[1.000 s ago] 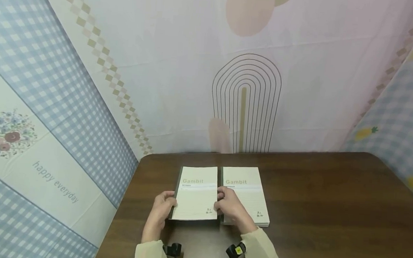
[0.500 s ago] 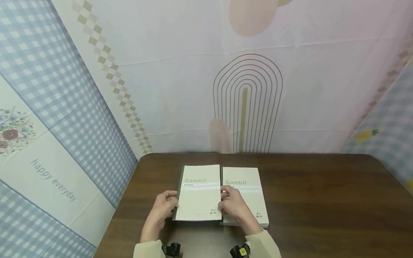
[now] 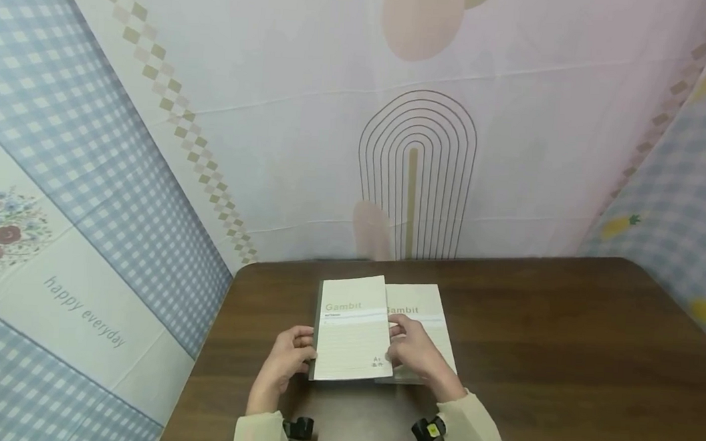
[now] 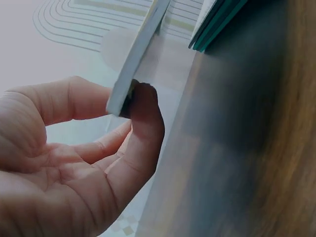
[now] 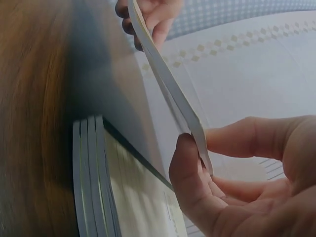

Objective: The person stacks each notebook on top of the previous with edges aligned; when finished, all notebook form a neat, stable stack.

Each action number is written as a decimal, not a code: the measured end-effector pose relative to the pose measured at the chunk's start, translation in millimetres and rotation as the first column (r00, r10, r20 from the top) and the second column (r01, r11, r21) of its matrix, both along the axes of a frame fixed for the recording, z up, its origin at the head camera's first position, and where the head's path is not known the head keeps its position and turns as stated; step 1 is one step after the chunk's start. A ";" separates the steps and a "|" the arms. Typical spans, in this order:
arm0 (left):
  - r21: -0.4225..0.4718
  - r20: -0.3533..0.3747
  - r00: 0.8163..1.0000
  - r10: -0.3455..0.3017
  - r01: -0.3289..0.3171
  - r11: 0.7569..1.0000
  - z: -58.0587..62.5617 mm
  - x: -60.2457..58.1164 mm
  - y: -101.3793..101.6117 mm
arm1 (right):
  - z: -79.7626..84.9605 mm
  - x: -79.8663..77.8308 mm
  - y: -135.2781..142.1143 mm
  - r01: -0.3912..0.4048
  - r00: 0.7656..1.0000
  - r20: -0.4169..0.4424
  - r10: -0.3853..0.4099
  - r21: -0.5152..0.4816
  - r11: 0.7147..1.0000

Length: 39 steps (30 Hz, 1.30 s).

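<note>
A cream notebook (image 3: 351,347) with "Gambit" on its cover and a dark spine is held raised above the table between both hands. My left hand (image 3: 285,363) pinches its spine edge, thumb on top and fingers beneath, as the left wrist view shows. On the opposite edge, my right hand (image 3: 419,354) pinches it the same way; in the right wrist view the notebook (image 5: 168,84) bends slightly. Below and to the right lies a stack of several matching notebooks (image 3: 423,301), partly covered by the held one and my right hand.
The dark brown wooden table (image 3: 538,337) extends well to the right. A patterned cloth (image 3: 297,144) hangs behind its far edge, and blue checked cloth (image 3: 124,135) hangs at the left. Each wrist carries a black camera mount (image 3: 300,429).
Both hands have carried the notebook to the right and tilted it a little. It now overlaps the left part of the stack, which it was beside before.
</note>
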<state>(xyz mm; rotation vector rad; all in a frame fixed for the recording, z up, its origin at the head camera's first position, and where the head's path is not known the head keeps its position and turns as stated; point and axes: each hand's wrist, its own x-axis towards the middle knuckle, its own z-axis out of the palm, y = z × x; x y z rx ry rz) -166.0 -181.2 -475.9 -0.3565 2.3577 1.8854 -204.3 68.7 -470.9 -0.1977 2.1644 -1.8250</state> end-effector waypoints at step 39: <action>0.008 -0.041 0.996 -0.080 0.080 0.997 3.9 -12.5 35.1 | 8.0 -3.2 45.5 0.054 0.998 -0.018 -0.054 0.023 0.998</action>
